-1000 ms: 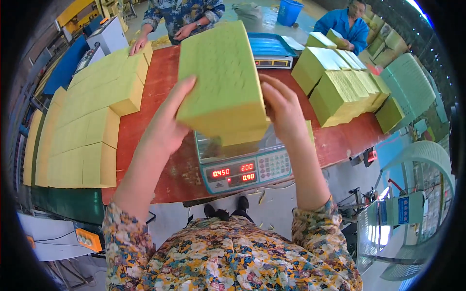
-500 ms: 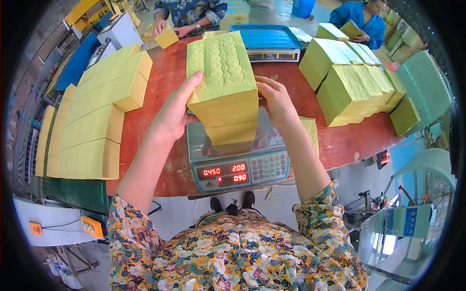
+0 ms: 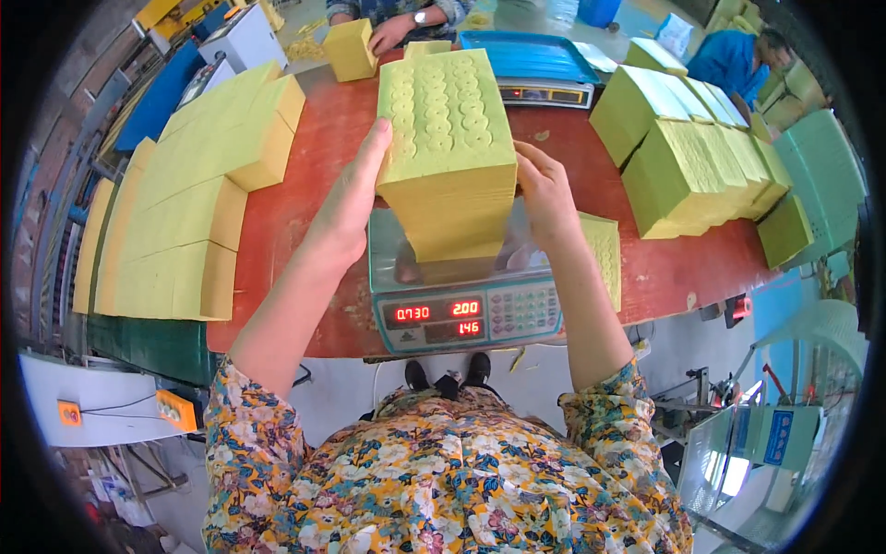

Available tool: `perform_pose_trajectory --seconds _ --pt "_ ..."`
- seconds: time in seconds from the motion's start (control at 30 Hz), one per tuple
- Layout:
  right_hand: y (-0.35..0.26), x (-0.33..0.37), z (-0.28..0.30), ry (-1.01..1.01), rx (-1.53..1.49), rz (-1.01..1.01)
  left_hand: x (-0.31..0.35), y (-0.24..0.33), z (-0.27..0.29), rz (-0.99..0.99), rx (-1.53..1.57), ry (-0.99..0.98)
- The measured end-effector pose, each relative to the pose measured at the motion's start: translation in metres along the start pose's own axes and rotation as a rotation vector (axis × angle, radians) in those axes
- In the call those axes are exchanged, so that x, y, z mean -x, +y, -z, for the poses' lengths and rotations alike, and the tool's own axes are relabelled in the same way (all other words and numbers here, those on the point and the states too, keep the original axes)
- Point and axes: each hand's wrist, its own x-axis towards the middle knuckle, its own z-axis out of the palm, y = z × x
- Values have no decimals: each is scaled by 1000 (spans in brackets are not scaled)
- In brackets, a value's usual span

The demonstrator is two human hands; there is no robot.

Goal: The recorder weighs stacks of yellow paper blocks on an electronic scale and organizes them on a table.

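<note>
Paper stack [image 3: 448, 203], yellow, seems to rest on the scale [image 3: 466, 314] atop the red counter [image 3: 286, 268], fingers of the left hand [image 3: 347, 208] and right hand [image 3: 552, 200] gripping opposite sides. Probably heavyish, its sheets could shear; flat pressure low on both sides suits it.

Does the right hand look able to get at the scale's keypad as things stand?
Probably yes, though the right hand would first have to leave the side of the yellow stack; the keypad on the near side of the scale looks uncovered.
</note>
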Motion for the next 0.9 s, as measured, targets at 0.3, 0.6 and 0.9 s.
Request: perform_pose_trajectory --seconds 0.3,0.6,0.9 --pt "42 13 -5 -16 -198 75 -21 -97 2 -46 310 109" --pt "59 -35 -9 -122 -134 76 -71 -141 3 -88 492 62" --pt "47 -17 -11 -96 -156 54 -58 -114 -9 -76 410 93"
